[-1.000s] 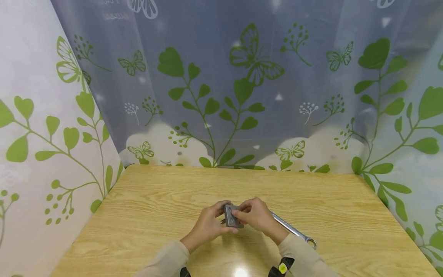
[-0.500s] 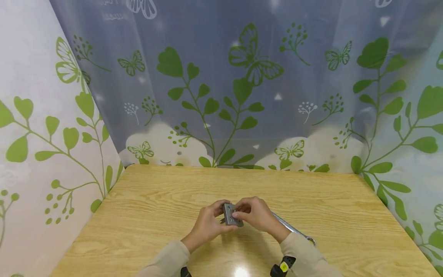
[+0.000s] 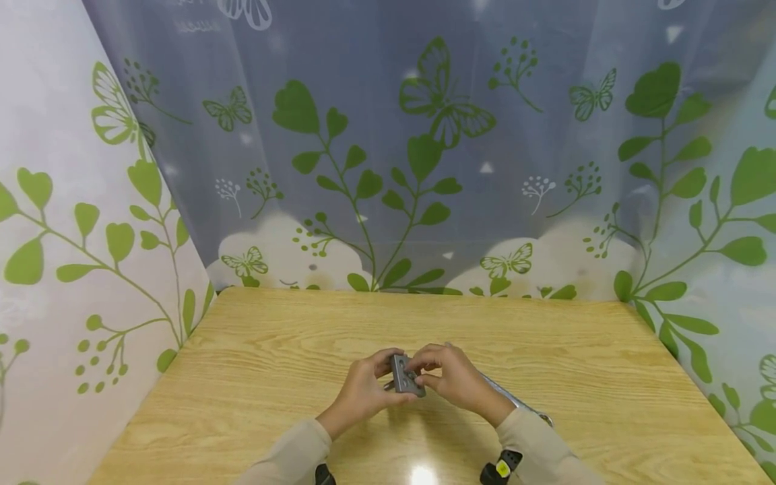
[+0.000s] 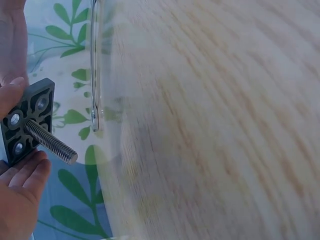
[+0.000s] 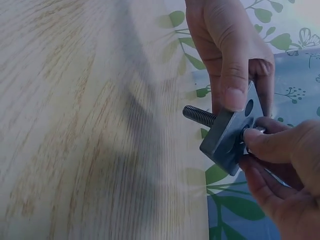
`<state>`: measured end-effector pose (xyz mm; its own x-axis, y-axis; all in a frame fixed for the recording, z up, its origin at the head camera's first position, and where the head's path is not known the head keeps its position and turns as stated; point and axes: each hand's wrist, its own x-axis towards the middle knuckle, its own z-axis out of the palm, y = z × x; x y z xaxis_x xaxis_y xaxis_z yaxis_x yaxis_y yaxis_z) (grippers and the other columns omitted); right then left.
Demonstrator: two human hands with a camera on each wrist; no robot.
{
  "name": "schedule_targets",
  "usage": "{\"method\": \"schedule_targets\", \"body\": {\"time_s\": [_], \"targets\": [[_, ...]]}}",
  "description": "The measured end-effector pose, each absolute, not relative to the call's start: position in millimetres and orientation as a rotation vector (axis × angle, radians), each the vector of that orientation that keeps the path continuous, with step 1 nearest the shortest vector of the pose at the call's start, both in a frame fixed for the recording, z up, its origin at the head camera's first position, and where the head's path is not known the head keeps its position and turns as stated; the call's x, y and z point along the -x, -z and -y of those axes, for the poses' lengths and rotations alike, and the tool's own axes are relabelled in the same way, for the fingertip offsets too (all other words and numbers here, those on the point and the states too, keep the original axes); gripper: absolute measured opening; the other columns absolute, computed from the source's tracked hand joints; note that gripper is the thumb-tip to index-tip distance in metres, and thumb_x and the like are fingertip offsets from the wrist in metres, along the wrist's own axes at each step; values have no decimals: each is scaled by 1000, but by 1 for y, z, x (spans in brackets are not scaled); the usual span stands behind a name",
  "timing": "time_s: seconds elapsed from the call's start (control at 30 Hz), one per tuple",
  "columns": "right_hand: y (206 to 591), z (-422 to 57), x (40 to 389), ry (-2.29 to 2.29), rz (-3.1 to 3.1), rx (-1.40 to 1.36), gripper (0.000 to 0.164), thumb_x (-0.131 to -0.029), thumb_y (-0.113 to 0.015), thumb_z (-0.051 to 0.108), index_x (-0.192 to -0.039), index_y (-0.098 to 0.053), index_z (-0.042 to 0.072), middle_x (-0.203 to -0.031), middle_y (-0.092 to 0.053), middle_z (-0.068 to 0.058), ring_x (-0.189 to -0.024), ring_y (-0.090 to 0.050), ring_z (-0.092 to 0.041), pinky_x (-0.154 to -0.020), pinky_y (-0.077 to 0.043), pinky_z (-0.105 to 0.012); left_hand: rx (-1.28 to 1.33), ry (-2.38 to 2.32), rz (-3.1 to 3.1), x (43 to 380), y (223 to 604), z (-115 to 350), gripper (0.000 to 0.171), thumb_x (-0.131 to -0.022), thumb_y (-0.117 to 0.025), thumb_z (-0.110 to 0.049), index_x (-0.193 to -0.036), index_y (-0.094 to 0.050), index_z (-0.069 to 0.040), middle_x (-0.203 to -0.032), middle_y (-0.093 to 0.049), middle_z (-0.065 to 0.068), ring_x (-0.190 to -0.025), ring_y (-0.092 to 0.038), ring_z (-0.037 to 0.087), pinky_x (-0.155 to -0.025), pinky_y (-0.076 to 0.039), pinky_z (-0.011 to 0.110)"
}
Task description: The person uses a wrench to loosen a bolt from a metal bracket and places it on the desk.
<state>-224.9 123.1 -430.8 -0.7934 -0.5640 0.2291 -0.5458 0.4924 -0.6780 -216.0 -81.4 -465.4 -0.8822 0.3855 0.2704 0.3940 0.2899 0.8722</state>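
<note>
Well, in the head view a person's left hand (image 3: 362,389) grips a dark grey, square plate with holes (image 3: 401,386) by two opposite edges, raised over the near middle of a pale yellow wood-grain table (image 3: 303,323). A threaded grey metal rod (image 3: 389,386) sticks out on the plate's left side, and the right hand (image 3: 453,378) has its thumb and fingers bent together at the right-hand face. To the right, partly hidden by that forearm, a long silvery metal wrench with a ring end (image 3: 508,394) lies slantwise on the table. Beige sleeves (image 3: 291,448) cover both arms, and a black strap with a yellow disc (image 3: 502,468) sits at the right wrist. On the far side hangs a blue-grey curtain printed with green leaves and butterflies (image 3: 376,40), with paler leaf-printed sheets (image 3: 54,135) to left and right.

In the left wrist view the plate's ribbed underside shows, bright-lined round holes (image 4: 15,119) near its corners and the rod standing out of its middle; fingers (image 4: 30,177) touch its edges, and the wrench lies apart to the right.

In the right wrist view the left thumb (image 5: 233,97) presses on the plate beside a round hole, while the right thumb and a finger pinch a small dark metal piece (image 5: 243,134) at the smooth face; how deep it sits is hidden
</note>
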Motion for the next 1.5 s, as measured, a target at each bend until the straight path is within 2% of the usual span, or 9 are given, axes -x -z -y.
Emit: {"method": "schedule_targets", "body": {"time_s": [0.17,0.3,0.4,0.53,0.6,0.73,0.83,1.17,1.5], "targets": [[433,-122,226,1278,-2680,876,25,-90,-67,25,-109,-68,8,-100,-71,-1,-83,-67,-14,-108,-31,-62,777,1688,2503,216,466,83,68,-72,-85,-17,-129,-54,2,-125,-60,20,-111,-62,33,-89,-55,35],[436,-120,228,1292,-2698,742,34,-97,-56,36,-92,-71,6,-74,-69,0,-63,-64,-13,-115,-16,-61,775,1674,2488,215,465,84,67,-71,-85,-15,-129,-55,-1,-128,-59,20,-112,-62,33,-89,-55,33],[438,-118,228,1288,-2681,651,41,-97,-53,39,-79,-70,7,-60,-63,1,-54,-60,-15,-109,-33,-58,797,1638,2487,214,465,83,68,-71,-85,-12,-131,-54,-1,-128,-59,20,-113,-61,32,-90,-54,32],[440,-114,228,1271,-2681,597,44,-97,-54,39,-69,-66,7,-54,-59,2,-50,-57,-14,-110,-31,-58,820,1593,2499,213,466,82,69,-72,-84,-9,-132,-53,0,-127,-60,18,-114,-61,30,-91,-54,32],[439,-113,227,1257,-2689,596,41,-96,-57,38,-70,-67,8,-54,-59,2,-50,-57,-13,-116,-18,-58,823,1590,2506,213,466,82,69,-72,-84,-9,-132,-53,0,-127,-60,17,-114,-61,29,-92,-54,31],[437,-114,226,1279,-2669,635,23,-91,-66,31,-87,-71,8,-72,-67,0,-65,-62,-13,-89,-52,-42,829,1600,2513,213,468,83,70,-72,-84,-11,-133,-52,1,-128,-60,18,-114,-60,31,-91,-54,32],[435,-115,225,1320,-2643,704,15,-87,-72,17,-99,-72,9,-94,-69,-5,-81,-65,-17,-69,-57,-30,825,1636,2510,214,468,85,70,-73,-84,-14,-133,-52,0,-128,-59,19,-114,-60,33,-91,-54,33],[437,-115,225,1364,-2643,760,19,-81,-73,0,-98,-74,9,-103,-66,-7,-90,-64,-20,-76,-59,-26,792,1704,2512,214,466,85,71,-73,-84,-14,-135,-51,-1,-130,-58,20,-115,-59,34,-90,-54,34],[437,-119,222,1399,-2569,630,31,-90,-68,30,-104,-70,2,-95,-69,-7,-82,-65,-19,-69,-58,-30,822,1610,2520,213,465,85,70,-71,-84,-10,-132,-52,4,-126,-60,21,-113,-61,34,-90,-55,35]]}}
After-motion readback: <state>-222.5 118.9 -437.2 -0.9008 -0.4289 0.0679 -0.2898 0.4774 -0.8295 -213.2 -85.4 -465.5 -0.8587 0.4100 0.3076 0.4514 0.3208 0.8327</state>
